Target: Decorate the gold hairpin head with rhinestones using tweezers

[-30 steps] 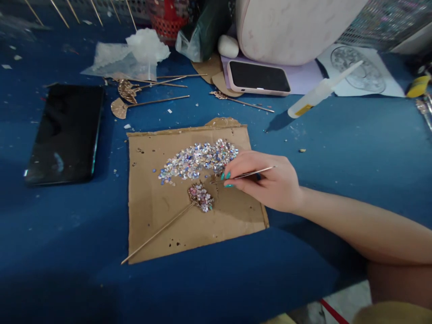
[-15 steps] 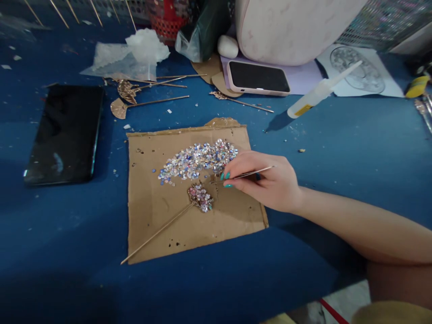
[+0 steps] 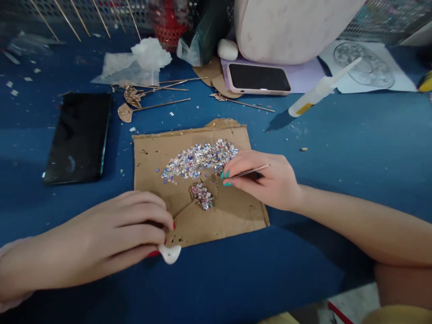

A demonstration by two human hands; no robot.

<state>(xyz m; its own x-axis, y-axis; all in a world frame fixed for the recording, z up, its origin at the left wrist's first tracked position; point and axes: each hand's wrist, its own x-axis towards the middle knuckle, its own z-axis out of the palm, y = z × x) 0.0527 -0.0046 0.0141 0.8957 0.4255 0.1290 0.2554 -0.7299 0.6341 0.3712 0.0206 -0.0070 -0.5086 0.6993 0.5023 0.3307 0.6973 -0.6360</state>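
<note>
My right hand [image 3: 270,182], with teal nails, pinches thin metal tweezers [image 3: 263,167] beside a heap of small sparkly gems [image 3: 195,159]. Just left of their tips lies a hair stick [image 3: 201,196], its leaf-shaped head crusted with pinkish and clear gems. The stick's shaft runs down-left under the fingertips of my left hand [image 3: 118,229], which has red nails and curled fingers. A small white piece [image 3: 170,254] shows at the thumb, seemingly held between thumb and fingers. Whether the left fingers also grip the shaft is hidden. Everything rests on a cardboard sheet [image 3: 232,216].
A black tablet [image 3: 79,137] lies at left. Behind the cardboard are metallic hair sticks [image 3: 158,104], a plastic bag [image 3: 131,67], a phone [image 3: 259,78] and an upright glue bottle [image 3: 308,99]. A white bag [image 3: 290,31], a drawing [image 3: 364,65] and baskets line the back.
My left hand has come into view from the left, with the white piece, and covers the hair stick's lower shaft. My right hand has barely moved. The view has shifted slightly.
</note>
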